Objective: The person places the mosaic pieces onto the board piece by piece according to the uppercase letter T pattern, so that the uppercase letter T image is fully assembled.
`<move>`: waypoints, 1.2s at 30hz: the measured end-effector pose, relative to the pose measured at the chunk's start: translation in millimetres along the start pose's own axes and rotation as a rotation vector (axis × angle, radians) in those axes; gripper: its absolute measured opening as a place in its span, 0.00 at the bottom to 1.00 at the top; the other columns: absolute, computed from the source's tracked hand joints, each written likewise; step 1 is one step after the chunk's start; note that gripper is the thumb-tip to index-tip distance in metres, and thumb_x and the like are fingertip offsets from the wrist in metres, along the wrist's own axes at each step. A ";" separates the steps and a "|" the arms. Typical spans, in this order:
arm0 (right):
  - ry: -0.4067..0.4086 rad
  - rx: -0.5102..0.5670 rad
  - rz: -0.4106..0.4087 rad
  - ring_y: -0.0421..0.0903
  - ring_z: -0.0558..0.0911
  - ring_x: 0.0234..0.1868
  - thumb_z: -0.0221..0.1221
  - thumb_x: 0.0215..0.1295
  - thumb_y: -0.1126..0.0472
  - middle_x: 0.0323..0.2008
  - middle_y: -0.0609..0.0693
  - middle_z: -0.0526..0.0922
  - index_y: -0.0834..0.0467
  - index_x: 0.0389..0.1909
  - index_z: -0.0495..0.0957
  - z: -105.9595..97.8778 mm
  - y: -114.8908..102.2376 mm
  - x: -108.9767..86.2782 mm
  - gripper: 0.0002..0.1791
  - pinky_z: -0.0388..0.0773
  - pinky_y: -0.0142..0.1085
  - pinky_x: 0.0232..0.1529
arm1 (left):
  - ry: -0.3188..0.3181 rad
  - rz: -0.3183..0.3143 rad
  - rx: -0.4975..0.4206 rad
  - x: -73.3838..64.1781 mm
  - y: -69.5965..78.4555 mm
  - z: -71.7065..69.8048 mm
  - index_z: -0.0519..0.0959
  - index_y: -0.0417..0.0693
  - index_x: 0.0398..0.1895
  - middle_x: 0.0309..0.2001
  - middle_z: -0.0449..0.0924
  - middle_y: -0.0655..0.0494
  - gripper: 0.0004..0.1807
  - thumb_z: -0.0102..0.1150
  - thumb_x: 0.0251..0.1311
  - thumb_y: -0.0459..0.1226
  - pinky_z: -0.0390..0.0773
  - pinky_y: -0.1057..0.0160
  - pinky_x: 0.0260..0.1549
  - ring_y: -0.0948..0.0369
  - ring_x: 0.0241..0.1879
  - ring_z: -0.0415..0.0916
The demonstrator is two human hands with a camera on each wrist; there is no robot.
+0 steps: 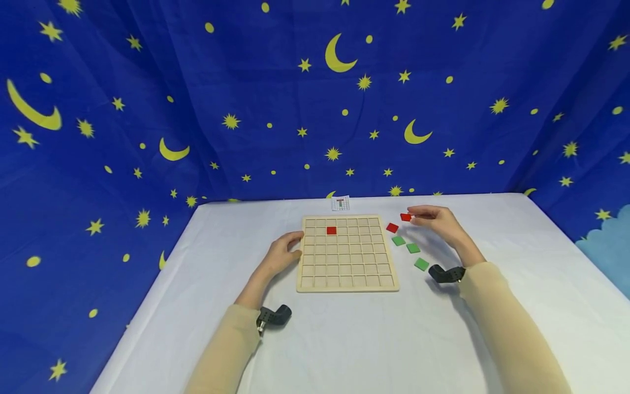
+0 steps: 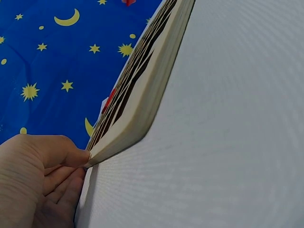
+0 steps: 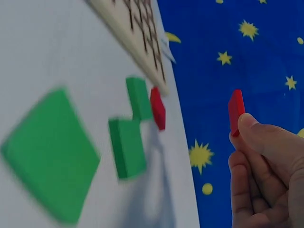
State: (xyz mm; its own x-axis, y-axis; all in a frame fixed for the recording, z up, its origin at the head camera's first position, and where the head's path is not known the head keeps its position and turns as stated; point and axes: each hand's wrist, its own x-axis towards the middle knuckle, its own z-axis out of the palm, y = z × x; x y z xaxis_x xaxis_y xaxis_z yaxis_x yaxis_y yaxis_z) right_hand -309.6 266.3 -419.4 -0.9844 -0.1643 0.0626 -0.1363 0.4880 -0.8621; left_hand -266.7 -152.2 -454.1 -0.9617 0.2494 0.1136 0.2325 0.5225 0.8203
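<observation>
A square wooden grid board (image 1: pixel 348 289) lies on the table, with one red tile (image 1: pixel 332 231) in a cell of its second row. My left hand (image 1: pixel 280 254) touches the board's left edge; in the left wrist view its thumb (image 2: pixel 71 154) meets the side of the frame. Off the board's far right corner, my right hand (image 1: pixel 440 224) pinches another red tile (image 3: pixel 236 111) between thumb and fingers, raised above the cloth. Below it lie a loose red tile (image 1: pixel 392 227) and three green tiles (image 1: pixel 421 264), strung along the board's right side.
Behind the board lies a small printed card (image 1: pixel 340 203) with a red and green T-shaped pattern. White cloth (image 1: pixel 344 339) covers the table. A blue curtain (image 1: pixel 275 98) with yellow moons and stars rises behind and at both sides.
</observation>
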 end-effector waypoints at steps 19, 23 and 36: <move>-0.047 0.177 -0.086 0.42 0.80 0.45 0.63 0.60 0.61 0.55 0.59 0.77 0.67 0.56 0.75 60.2 -39.0 27.3 0.24 0.79 0.32 0.49 | 0.006 -0.005 0.008 0.1 0.9 0.4 0.68 0.33 0.62 0.62 0.68 0.40 0.28 0.56 0.55 0.24 0.66 0.64 0.62 0.50 0.62 0.65; -0.060 0.188 -0.087 0.45 0.80 0.47 0.63 0.60 0.62 0.55 0.59 0.77 0.66 0.56 0.75 72.1 -43.8 31.2 0.23 0.79 0.35 0.50 | 0.003 -0.002 0.011 0.7 0.9 0.1 0.68 0.33 0.62 0.62 0.68 0.40 0.28 0.56 0.55 0.24 0.65 0.64 0.62 0.50 0.62 0.65; -0.095 0.264 -0.109 0.52 0.78 0.50 0.62 0.61 0.63 0.54 0.60 0.77 0.66 0.56 0.75 107.9 -58.4 36.8 0.22 0.78 0.45 0.52 | -0.005 -0.001 -0.016 0.7 1.6 -1.0 0.67 0.32 0.62 0.62 0.67 0.39 0.28 0.56 0.55 0.24 0.65 0.63 0.63 0.49 0.62 0.65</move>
State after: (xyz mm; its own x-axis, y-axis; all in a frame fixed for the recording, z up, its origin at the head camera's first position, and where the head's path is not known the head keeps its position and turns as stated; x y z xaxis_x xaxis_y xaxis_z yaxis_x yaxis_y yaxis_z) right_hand -325.8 139.2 -421.0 -0.9491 -0.2888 0.1258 -0.1950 0.2250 -0.9546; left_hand -267.1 -152.0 -452.1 -0.9612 0.2532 0.1096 0.2288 0.5094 0.8295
